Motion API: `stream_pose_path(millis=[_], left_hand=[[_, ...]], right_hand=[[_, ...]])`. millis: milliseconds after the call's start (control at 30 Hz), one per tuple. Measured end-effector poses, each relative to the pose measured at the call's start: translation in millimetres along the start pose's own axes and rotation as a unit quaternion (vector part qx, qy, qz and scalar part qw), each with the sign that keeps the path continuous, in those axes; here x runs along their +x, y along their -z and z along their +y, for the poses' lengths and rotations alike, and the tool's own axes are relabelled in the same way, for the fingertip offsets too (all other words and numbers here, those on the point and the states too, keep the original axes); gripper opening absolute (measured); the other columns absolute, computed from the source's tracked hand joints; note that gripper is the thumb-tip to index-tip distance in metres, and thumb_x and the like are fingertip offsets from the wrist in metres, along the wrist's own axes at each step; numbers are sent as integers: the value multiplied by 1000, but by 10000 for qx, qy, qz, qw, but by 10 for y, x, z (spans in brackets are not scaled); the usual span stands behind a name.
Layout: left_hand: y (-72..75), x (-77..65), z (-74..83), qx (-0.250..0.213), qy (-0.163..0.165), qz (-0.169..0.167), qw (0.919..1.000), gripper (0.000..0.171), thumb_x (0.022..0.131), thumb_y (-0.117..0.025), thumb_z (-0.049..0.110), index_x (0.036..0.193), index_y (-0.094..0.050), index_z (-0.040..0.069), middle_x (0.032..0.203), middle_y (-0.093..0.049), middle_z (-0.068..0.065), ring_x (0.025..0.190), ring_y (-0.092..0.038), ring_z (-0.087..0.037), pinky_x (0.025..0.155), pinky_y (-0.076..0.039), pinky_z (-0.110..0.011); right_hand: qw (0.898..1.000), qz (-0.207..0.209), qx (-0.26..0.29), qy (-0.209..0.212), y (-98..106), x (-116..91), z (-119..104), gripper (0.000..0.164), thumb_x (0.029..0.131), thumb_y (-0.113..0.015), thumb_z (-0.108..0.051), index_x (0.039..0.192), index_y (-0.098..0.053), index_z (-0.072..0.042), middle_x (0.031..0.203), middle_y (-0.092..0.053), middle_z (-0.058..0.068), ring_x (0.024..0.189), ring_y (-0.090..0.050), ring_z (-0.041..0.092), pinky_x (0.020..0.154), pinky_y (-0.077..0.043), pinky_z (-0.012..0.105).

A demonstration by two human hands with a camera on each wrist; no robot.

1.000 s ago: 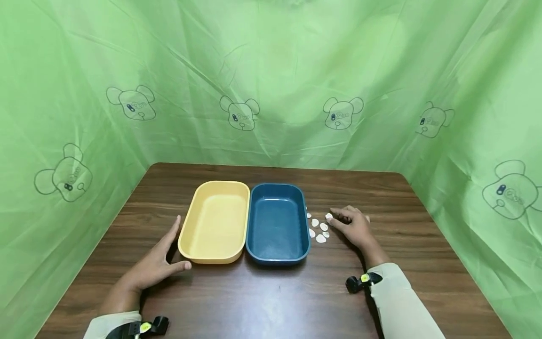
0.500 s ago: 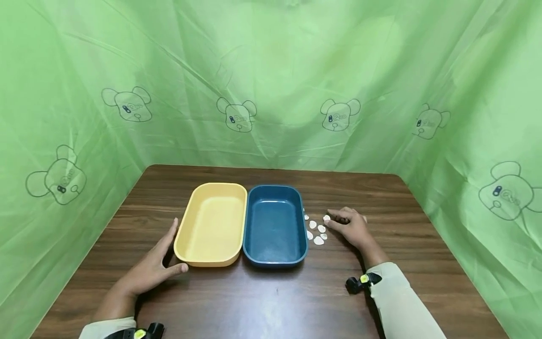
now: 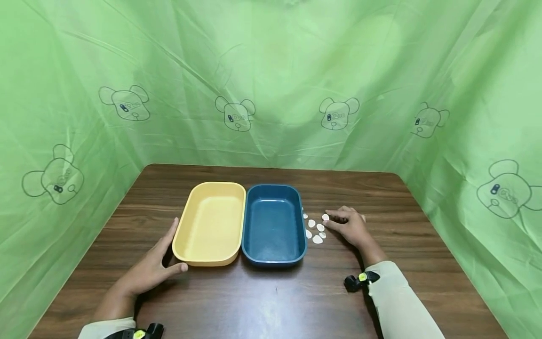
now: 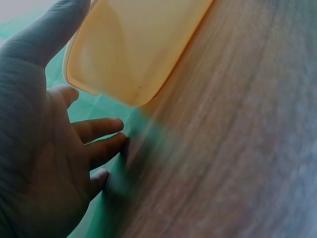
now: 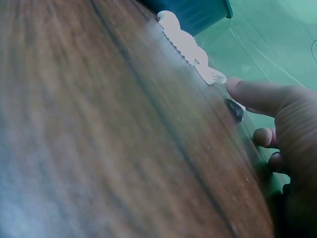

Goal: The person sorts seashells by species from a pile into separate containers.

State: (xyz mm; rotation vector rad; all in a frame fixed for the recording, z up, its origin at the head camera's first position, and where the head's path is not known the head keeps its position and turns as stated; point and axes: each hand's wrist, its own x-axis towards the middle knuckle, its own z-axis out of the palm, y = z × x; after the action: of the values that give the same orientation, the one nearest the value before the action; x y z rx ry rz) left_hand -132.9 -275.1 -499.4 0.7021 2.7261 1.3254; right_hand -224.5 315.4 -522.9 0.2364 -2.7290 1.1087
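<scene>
My left hand (image 3: 149,267) is spread at the near left corner of a yellow tray (image 3: 179,235), index finger along its side and thumb at its near edge. The left wrist view shows the other fingers (image 4: 101,130) extended, clear of the tray wall (image 4: 119,64). My right hand (image 3: 351,227) lies low over the table, thumb and index finger around a small white seashell (image 3: 325,217). In the right wrist view its thumb (image 5: 242,89) sits by a dark-looking shell (image 5: 235,110). Several white shells (image 3: 317,239) lie between that hand and a blue tray (image 3: 274,262).
The two trays stand side by side on a brown wooden table (image 3: 271,301). Green curtains (image 3: 275,61) with mouse-like drawings enclose its back and sides. A small camera is strapped to each wrist, the right one (image 3: 352,283) near the sleeve cuff.
The whole head view has shifted a little to the left. Both hands, the trays and the shells keep nearly the same places relative to each other.
</scene>
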Motion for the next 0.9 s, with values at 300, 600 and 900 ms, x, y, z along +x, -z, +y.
stream_pose_path(millis=[300,600,900], left_hand=[[5,-16,37,118,-118,114,9998,121,93,-86,17,178,1,28,182,-11,-29,166,-11,-30,114,-6,2],[7,-14,43,47,-31,88,9999,120,94,-85,17,178,1,28,182,-9,-28,159,-16,-62,118,-1,-3],[1,-3,36,158,6,113,9998,116,97,-82,19,178,0,28,181,-13,-30,158,-21,-62,112,-5,3]], right_hand=[[9998,33,-216,29,-10,-15,-37,35,89,-91,-23,122,-86,-13,94,-70,4,92,-55,20,88,-24,42],[9999,109,-1,43,-16,-10,-23,30,89,-92,-20,117,-87,-12,91,-72,4,88,-54,16,83,-36,31],[9979,298,571,-90,-8,-26,-18,31,91,-91,-18,120,-86,-8,81,-61,3,74,-50,7,65,-42,23]])
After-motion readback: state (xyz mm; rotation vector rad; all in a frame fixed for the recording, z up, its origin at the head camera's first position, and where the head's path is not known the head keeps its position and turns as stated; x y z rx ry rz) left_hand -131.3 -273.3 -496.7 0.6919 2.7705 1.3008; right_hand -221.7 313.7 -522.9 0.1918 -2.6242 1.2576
